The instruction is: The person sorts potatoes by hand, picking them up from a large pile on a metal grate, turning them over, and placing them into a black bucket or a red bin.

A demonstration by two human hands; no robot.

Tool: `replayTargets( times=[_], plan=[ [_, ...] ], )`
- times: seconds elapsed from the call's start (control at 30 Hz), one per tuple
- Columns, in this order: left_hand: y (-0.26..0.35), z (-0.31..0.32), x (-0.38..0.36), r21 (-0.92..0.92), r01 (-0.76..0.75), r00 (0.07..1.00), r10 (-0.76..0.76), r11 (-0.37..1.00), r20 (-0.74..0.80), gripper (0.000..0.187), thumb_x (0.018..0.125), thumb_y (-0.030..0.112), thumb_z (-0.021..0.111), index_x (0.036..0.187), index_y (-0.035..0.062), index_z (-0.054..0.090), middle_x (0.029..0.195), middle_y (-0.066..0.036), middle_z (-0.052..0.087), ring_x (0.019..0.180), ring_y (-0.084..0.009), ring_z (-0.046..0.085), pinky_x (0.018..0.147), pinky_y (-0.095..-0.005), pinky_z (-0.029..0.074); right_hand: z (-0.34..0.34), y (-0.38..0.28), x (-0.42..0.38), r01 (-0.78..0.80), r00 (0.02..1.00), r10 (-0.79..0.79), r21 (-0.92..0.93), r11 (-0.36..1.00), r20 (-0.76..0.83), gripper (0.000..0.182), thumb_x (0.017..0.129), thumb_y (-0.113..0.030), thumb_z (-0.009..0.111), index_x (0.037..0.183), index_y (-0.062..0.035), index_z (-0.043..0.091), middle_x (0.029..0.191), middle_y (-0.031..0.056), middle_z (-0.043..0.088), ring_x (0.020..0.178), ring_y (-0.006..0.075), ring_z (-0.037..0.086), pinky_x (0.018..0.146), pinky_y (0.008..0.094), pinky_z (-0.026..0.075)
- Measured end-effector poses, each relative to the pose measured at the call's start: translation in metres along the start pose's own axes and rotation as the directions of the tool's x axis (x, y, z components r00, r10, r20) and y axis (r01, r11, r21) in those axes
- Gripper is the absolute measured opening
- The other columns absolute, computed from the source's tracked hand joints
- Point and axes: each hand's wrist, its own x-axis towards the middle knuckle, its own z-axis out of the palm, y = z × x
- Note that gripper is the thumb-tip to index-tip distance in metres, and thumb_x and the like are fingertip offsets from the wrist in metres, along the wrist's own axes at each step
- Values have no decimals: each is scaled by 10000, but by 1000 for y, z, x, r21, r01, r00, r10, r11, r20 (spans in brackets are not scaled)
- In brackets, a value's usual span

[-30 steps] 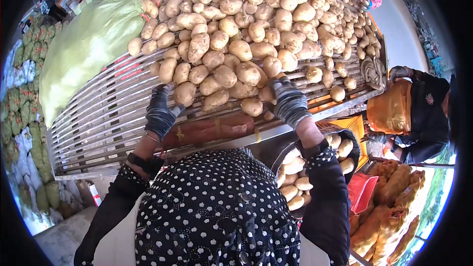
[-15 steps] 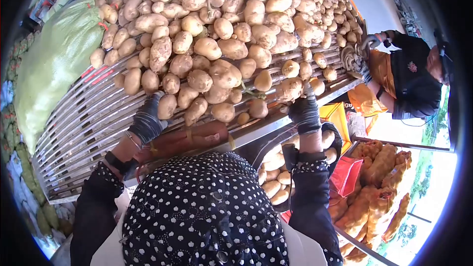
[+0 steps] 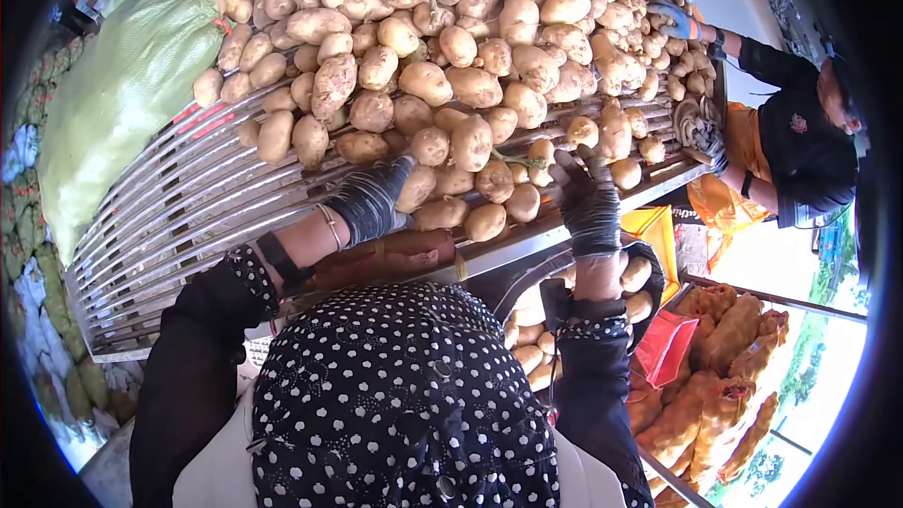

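Observation:
My left hand (image 3: 372, 199), in a dark striped glove, lies against the left side of the potatoes (image 3: 425, 83) near the rack's front edge, its fingers pointing right. My right hand (image 3: 587, 202), gloved too, is palm down over the front rail with its fingers spread and nothing held. A few potatoes (image 3: 484, 222) lie between the two hands. The slatted metal rack (image 3: 179, 243) bears the pile. Below the rail, beside my right forearm, a dark-rimmed container (image 3: 517, 284) holds more potatoes.
A green woven sack (image 3: 127, 94) lies on the rack's left side. At the right, a co-worker (image 3: 800, 132) in black reaches over the pile. Filled orange mesh bags (image 3: 696, 414) and a red bag (image 3: 664, 346) stand at lower right. A brown roll (image 3: 376, 261) lies along the front edge.
My left hand has moved right and slightly up, and potatoes beside it have shifted right. My right hand has come off a potato and opened. The co-worker's one arm now stretches over the pile.

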Motion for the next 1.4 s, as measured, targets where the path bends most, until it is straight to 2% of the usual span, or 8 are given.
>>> replayTargets(
  times=[0.1,0.23,0.4,0.57,0.77,0.87,1.23,1.4],
  plan=[
    [2,0,2,3,-32,999,32,999,8,873,687,304,785,1368,8,327,1151,-258,562,1025,-413,575,864,-476,479,14,16,2,238,959,-64,-657,715,278,459,863,-280,679,1233,-47,538,1032,155,664,920,257,666,763,336,551],
    [5,-8,-1,-73,-23,999,26,997,44,806,686,255,778,1321,-23,366,1147,-266,559,1048,-410,568,895,-446,474,59,25,-14,428,895,75,-795,-430,441,491,750,-334,743,1107,-44,571,1007,193,645,961,373,614,858,426,496],
    [-7,4,-1,-108,-23,999,28,994,41,872,691,330,781,1357,-15,336,1203,-281,534,1104,-422,544,934,-456,453,60,43,-3,406,882,16,-742,-534,471,551,719,-408,754,1074,-36,556,976,179,636,912,346,629,796,428,506],
    [11,-3,5,-188,27,998,-15,982,67,902,636,384,807,1307,-33,373,1207,-289,528,1105,-416,546,935,-460,451,59,29,11,451,883,59,-808,-379,465,460,759,-349,726,1037,-3,603,956,190,646,875,346,640,790,415,508],
    [54,20,31,-157,-16,983,45,987,181,892,648,436,786,1291,-41,393,1174,-276,550,1054,-400,575,908,-460,464,-18,-11,33,171,969,-4,-653,737,249,513,826,-264,658,1242,10,533,1096,120,634,850,166,641,559,259,540],
    [69,25,56,-173,-60,965,101,983,241,942,666,476,768,1329,-47,349,1156,-257,569,1016,-366,605,888,-441,480,-29,-29,32,76,972,12,-361,930,235,543,807,-217,619,1304,-42,485,1163,109,589,907,187,631,543,260,530],
    [65,-16,21,-100,-238,956,251,966,155,656,804,323,664,1357,74,415,1084,-215,606,944,-386,610,869,-448,485,-33,-13,31,25,993,-51,232,972,105,491,899,-415,584,1232,-59,528,1203,132,602,1101,287,579,698,358,571],
    [-34,-55,-33,97,-296,812,304,950,-498,370,693,199,692,1023,52,613,977,-152,599,898,-342,585,839,-430,480,-27,-12,1,195,980,-198,-174,965,-4,567,877,-372,636,1367,-160,444,1300,179,516,1128,324,559,854,391,520]
  ],
)
